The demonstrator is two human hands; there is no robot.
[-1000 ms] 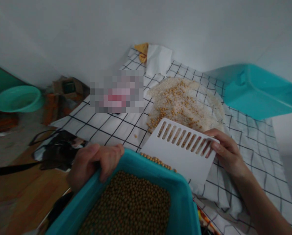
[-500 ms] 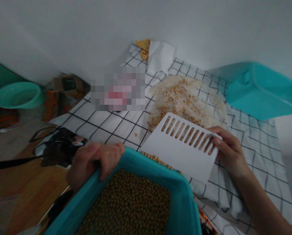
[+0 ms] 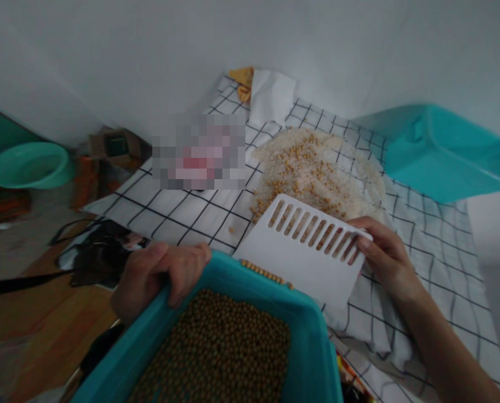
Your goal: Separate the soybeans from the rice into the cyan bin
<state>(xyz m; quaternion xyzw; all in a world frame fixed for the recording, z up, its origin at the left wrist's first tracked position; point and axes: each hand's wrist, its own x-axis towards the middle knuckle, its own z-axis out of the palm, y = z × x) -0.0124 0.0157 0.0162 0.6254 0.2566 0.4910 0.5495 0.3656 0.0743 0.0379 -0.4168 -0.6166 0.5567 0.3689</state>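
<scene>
My left hand (image 3: 166,274) is closed over the far left rim of a teal plastic bin (image 3: 304,310). Many round yellowish-brown beans (image 3: 229,347) cover the bin's bottom. With fingers and thumb pinched on its right corner, my right hand (image 3: 380,252) holds a white plastic scraper with a row of slots (image 3: 296,263). The scraper is tilted, its lower edge close to the bin's far rim. A line of beans (image 3: 264,272) lies along that rim, beside the scraper. Beyond the scraper, rice grains mixed with beans (image 3: 309,162) are spread on a checked tablecloth (image 3: 203,215).
A second teal bin (image 3: 438,157) stands tipped at the right by the wall. White paper (image 3: 273,95) and a yellow cloth (image 3: 242,81) lie at the back. A blurred-out object (image 3: 199,157) sits on the cloth. At the left are a green basin (image 3: 32,165) and a cardboard box (image 3: 116,144).
The scraper and my right hand have shifted slightly left. My left hand keeps its hold on the bin rim. The whole view has moved a little.
</scene>
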